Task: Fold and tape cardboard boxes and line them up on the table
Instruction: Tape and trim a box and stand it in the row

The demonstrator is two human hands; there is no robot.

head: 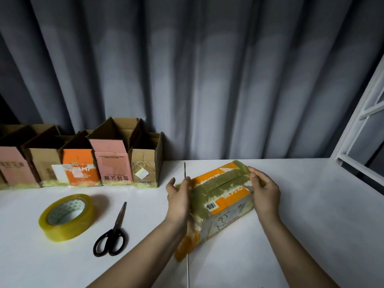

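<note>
An orange and grey cardboard box (221, 193) lies on its side on the white table (311, 215), its closed flaps covered in yellowish tape. My left hand (178, 195) presses flat against the box's left end. My right hand (265, 190) holds the right end, fingers curled over the taped edge. A roll of clear tape (66, 217) lies at the left, and black-handled scissors (113, 231) lie between it and my left arm. Several open-topped boxes (83, 159) stand in a row along the back left.
A grey curtain (187, 69) hangs behind the table. A white window frame (361, 129) stands at the right edge. A seam (186, 204) runs across the table top under the box.
</note>
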